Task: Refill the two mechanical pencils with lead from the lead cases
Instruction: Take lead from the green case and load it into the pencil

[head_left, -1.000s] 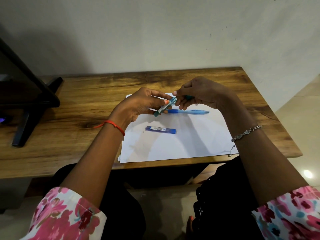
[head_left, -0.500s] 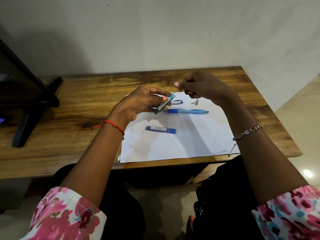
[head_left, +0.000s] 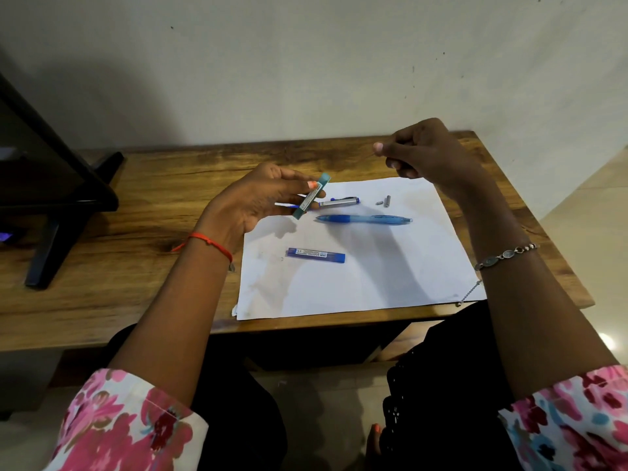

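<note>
My left hand (head_left: 261, 200) holds a teal lead case (head_left: 311, 196) tilted above the left side of a white paper sheet (head_left: 373, 273). Raised over the sheet's far right corner, my right hand (head_left: 428, 153) has thumb and forefinger pinched together, seemingly on a thin lead too fine to see clearly. A blue mechanical pencil (head_left: 363, 219) lies flat across the paper. Behind it lies a silver and blue mechanical pencil (head_left: 339, 201), partly hidden by my left fingers. Its small grey cap pieces (head_left: 384, 201) rest to the right. A dark blue lead case (head_left: 316, 255) lies nearer me.
The paper lies on a wooden table (head_left: 136, 212) against a pale wall. A black monitor on a stand (head_left: 51, 185) occupies the table's left end. The table's right edge drops to a tiled floor.
My right hand has drawn up and to the right, away from the teal lead case, with its fingertips pinched. My left hand has tipped the case slightly more upright.
</note>
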Available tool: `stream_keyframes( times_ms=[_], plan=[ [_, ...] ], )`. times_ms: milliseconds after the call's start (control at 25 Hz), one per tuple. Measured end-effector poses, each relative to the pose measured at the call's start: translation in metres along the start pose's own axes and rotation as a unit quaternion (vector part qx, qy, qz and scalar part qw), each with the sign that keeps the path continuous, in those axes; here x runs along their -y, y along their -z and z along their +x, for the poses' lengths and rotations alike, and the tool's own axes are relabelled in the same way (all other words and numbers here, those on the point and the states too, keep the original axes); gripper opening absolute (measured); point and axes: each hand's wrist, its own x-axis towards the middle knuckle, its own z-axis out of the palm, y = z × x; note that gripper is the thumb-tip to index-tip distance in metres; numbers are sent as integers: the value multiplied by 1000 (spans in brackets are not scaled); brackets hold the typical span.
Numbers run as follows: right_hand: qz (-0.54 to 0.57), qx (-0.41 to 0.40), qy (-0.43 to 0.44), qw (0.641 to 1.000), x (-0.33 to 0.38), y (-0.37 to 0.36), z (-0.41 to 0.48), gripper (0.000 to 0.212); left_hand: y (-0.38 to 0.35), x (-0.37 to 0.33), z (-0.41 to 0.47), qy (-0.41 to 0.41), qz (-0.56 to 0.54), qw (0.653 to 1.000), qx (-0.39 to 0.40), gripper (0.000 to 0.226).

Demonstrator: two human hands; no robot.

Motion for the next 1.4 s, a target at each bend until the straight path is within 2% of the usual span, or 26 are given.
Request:
stream_keyframes(
  times_ms=[320, 720, 1080, 1400],
  plan=[
    [19, 30, 5, 999, 2, -3, 0, 23, -5, -1, 1, -13, -81, 996, 19, 15],
    [4, 32, 19, 999, 3, -10, 0, 25, -12, 1, 3, -47, -55, 997, 25, 15],
    [100, 49, 46, 993, 4, -8, 1, 20, -14, 0, 5, -43, -91, 995, 6, 15],
    [85, 26, 53, 995, 5, -9, 0, 20, -15, -1, 5, -46, -97, 994, 14, 17]
  ],
)
